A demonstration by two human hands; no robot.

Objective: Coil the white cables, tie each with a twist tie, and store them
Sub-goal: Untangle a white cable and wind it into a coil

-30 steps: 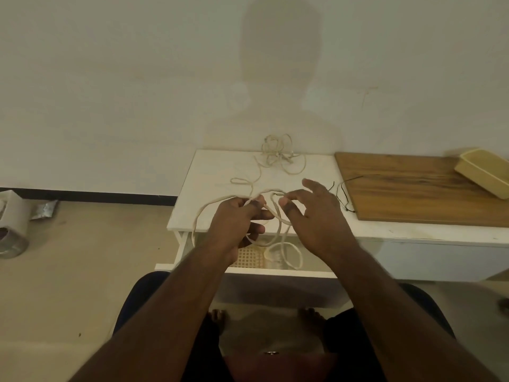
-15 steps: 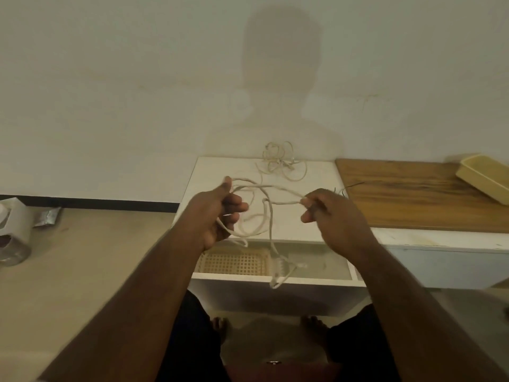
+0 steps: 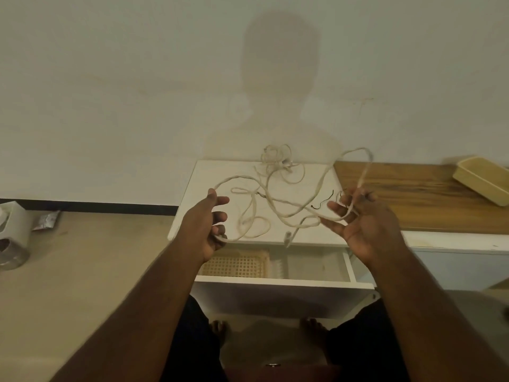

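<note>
A long white cable stretches loosely in the air between my hands, above the white table. My left hand grips one loop of it with curled fingers. My right hand is palm up with fingers spread, and the cable lies across them, rising in a tall loop above. The cable's plug end dangles over the table's front edge. A second white cable lies tangled at the table's back. Black twist ties lie near my right fingers.
Below the tabletop an open drawer holds a woven basket. A wooden board carries a yellow tray on the right. A white box and a foil packet sit on the floor at left.
My hands have moved apart and the cable has spread out between them. My right hand has gone from a pinch to spread fingers, and a loop has swung up above it.
</note>
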